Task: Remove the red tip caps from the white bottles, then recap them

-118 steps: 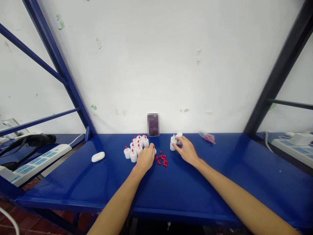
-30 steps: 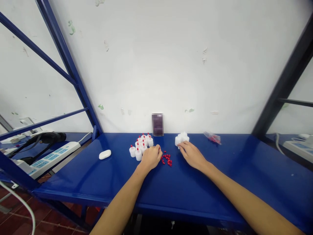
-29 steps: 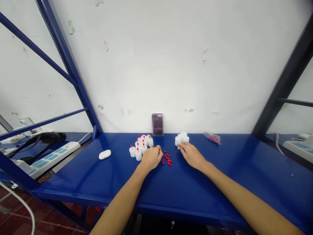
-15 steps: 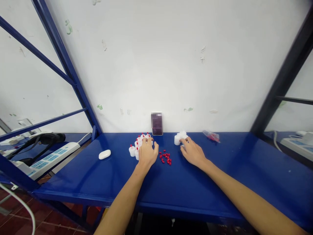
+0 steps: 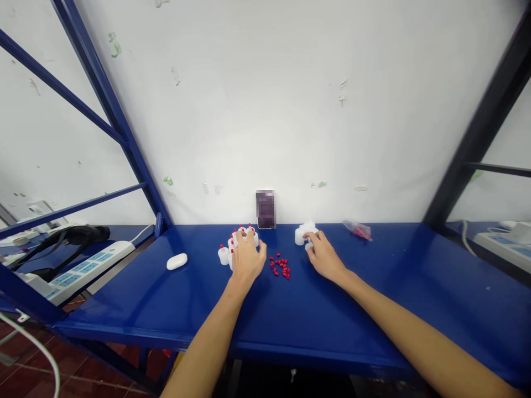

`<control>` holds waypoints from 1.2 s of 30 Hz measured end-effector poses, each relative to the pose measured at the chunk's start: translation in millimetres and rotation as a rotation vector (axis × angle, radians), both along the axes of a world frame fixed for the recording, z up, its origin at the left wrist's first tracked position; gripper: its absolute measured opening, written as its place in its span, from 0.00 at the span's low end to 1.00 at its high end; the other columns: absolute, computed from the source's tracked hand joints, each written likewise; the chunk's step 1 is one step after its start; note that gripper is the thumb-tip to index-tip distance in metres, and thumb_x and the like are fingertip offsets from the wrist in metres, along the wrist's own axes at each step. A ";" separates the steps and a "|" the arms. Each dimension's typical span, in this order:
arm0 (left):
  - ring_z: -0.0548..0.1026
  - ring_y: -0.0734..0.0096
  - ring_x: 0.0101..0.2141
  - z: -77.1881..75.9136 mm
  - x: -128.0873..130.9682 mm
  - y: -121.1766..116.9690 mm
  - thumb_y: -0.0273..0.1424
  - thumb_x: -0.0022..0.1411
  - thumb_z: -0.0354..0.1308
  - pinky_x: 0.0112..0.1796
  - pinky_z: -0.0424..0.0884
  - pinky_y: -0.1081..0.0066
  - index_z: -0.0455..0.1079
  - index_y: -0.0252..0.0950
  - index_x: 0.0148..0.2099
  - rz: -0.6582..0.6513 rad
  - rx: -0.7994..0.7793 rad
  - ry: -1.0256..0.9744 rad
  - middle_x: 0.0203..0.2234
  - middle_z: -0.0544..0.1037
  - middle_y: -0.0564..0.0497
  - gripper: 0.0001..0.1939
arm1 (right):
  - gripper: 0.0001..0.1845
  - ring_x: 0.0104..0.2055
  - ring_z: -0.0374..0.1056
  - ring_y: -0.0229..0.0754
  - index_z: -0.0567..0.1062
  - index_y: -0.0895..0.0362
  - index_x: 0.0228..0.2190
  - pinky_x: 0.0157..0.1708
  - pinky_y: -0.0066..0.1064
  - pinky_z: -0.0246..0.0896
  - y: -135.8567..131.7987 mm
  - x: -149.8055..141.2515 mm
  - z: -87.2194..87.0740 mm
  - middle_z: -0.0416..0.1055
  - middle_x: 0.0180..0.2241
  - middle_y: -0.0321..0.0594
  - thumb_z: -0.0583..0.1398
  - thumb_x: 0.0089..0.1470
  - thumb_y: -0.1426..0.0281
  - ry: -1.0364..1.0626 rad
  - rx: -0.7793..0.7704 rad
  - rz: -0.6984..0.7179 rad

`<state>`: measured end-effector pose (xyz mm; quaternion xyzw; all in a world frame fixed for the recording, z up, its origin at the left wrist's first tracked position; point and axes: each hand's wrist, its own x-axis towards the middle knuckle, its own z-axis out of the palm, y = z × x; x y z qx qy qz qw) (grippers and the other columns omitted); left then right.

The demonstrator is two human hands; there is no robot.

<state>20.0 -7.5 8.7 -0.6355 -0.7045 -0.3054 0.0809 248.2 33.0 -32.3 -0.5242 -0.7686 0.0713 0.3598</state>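
Observation:
My left hand (image 5: 248,257) reaches over a cluster of small white squeeze bottles (image 5: 223,255) with red tip caps. Its fingers are spread, the thumb stands apart, and some bottles are hidden beneath it. Loose red caps (image 5: 283,264) lie scattered on the blue table (image 5: 286,315) between my two hands. To the right, my right hand (image 5: 324,257) has its thumb and fingertips closed round a small white bottle (image 5: 309,245), partly hidden by the fingers. Other white bottles (image 5: 299,236) without visible red caps stand just behind it.
A phone-like dark rectangle (image 5: 266,209), pixelated, leans on the wall at the back. A white oval case (image 5: 177,261) lies at left, a clear bag with red pieces (image 5: 358,230) at right. Beyond the left frame are a power strip (image 5: 89,268) and black headphones (image 5: 81,237).
My left hand has left the red caps, opened and moved left over the capped bottles. My right fingers have spread, then closed on a white bottle. The view has shifted slightly.

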 end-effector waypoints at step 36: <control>0.78 0.72 0.31 -18.2 23.4 -10.5 0.35 0.71 0.48 0.35 0.73 0.72 0.66 0.37 0.53 -0.767 0.198 -0.387 0.41 0.80 0.48 0.13 | 0.17 0.39 0.69 0.42 0.62 0.52 0.47 0.43 0.38 0.66 -46.4 -39.2 16.8 0.69 0.43 0.40 0.60 0.56 0.68 0.426 0.061 0.441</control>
